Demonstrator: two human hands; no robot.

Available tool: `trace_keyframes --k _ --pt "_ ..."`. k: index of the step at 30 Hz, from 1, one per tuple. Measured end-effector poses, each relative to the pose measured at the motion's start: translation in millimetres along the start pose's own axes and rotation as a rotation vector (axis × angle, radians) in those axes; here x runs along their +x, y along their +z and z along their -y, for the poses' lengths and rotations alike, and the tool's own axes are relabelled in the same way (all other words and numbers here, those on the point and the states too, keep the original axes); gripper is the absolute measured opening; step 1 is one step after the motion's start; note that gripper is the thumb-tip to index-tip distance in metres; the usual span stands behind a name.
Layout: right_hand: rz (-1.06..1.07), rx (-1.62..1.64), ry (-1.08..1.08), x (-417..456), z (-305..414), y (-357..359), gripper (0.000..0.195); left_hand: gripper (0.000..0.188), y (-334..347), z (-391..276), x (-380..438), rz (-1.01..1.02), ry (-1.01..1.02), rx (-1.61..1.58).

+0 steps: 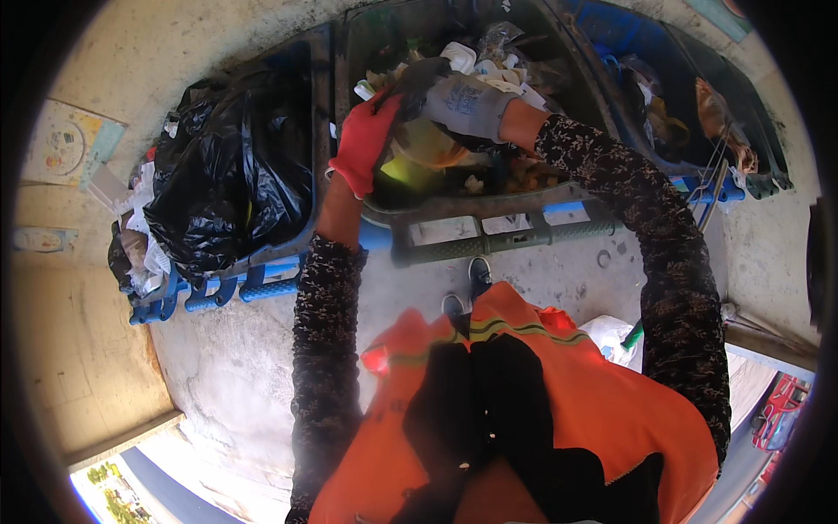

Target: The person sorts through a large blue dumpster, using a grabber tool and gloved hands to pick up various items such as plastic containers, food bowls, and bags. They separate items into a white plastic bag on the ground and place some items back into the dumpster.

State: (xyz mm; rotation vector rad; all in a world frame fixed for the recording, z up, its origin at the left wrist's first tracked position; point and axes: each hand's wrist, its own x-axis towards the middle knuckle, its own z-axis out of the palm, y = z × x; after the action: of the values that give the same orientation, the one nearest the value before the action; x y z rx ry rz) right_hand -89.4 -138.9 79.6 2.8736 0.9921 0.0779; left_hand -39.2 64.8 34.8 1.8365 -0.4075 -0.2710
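My left hand (370, 137), in a red glove, reaches over the near left rim of a dark green wheeled bin (471, 204). My right hand (461, 101), in a grey glove with dark fingers, is over the same bin, its fingers close to the left ones. Dark material lies at and below both hands; whether either grips it cannot be told. Beneath them in the bin lie a yellowish rounded item (429, 145), a white foam container (458, 57), clear plastic (501, 39) and mixed food waste (524, 171).
To the left, a blue bin (272, 288) holds a large black garbage bag (229, 177). Another blue bin (609, 98) with refuse stands at the right. Walls (98, 314) enclose both sides; a white plastic bag (609, 337) lies on the floor near my vest.
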Motion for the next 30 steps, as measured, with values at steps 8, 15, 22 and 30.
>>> trace_keyframes --k 8,15,22,30 --pt "-0.322 0.137 0.247 26 -24 62 0.025 0.044 19 -24 -1 -0.305 0.33 0.246" --pt "-0.257 0.41 0.451 30 -19 55 0.029 0.036 27 -33 -18 -0.414 0.307 0.064" --pt "-0.461 1.076 0.406 36 -10 45 0.026 0.035 10 -6 4 -0.242 0.46 0.012" --pt "-0.266 0.337 -0.172 37 2 29 0.022 0.034 12 -19 -4 -0.369 0.538 0.106"
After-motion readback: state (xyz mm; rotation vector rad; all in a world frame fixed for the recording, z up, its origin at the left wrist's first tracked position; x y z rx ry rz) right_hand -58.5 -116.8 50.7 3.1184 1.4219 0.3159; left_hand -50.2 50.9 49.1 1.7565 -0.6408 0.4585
